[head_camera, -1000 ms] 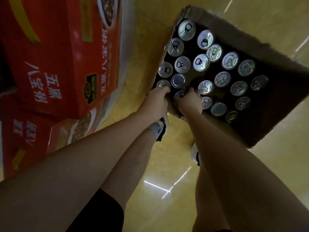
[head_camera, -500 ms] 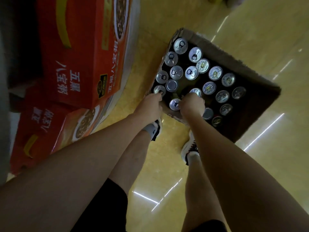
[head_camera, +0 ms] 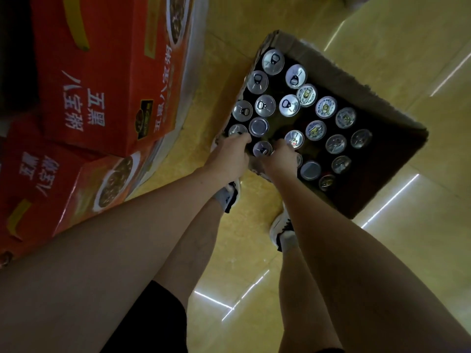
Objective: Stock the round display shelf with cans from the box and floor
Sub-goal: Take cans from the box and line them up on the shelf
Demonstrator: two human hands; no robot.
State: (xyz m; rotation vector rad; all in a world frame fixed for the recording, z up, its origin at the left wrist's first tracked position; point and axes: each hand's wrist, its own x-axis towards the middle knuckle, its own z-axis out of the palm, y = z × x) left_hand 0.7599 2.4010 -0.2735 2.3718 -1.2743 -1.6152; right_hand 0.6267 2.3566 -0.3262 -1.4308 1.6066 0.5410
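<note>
Open cardboard box (head_camera: 328, 64) on the glossy yellow floor (head_camera: 382, 238), just ahead of the person's two shoes. Both hands at its near-left corner. Left hand (head_camera: 230, 155): fingers curled over the near rim beside a corner can (head_camera: 237, 129); whether they grip rim or can, cannot tell. Right hand (head_camera: 281, 159): fingers curled down among the cans at the near edge, next to one pull-tab can (head_camera: 262, 148); what it holds is hidden.

Count: about twenty can tops visible in the box, standing upright in loose rows; some in shadow, uncertain. Two red printed cartons (head_camera: 102, 72) stacked to the left, well apart from the hands.
</note>
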